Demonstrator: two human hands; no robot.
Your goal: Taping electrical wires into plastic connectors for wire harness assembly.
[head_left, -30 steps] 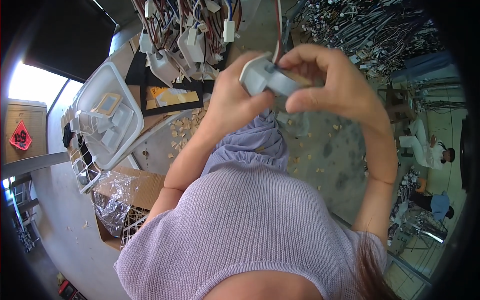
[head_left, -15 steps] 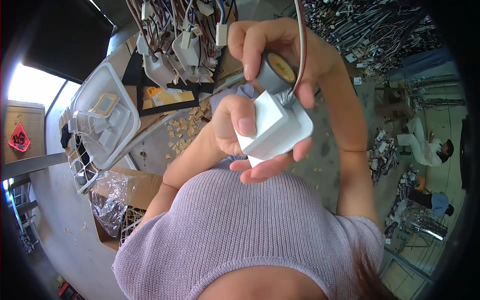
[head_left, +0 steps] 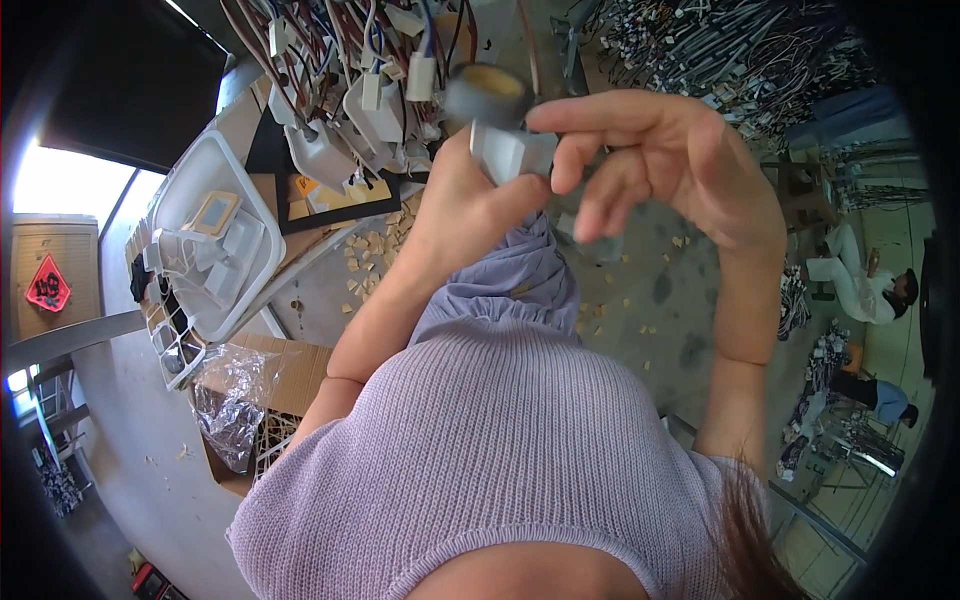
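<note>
While left fingers (head_left: 517,199) clamp the white housing (head_left: 499,153), right fingers (head_left: 628,108) have spread apart beside the grey roll (head_left: 478,104).

I view a wiring workshop: cables (head_left: 690,50) heaped at one o'clock, wired white housings (head_left: 378,112) at eleven, a seated person (head_left: 855,290) at three.

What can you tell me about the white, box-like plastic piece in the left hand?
The white, box-like plastic piece looks hard and smooth, with flat faces meeting at angles and a thin rim on its left side. It is held aloft, slightly blurred, in the left hand, whose thumb presses along its lower side. A dark grey, round tape roll is just above; the right hand is close on the right. I can't tell whether either touches it.
</note>
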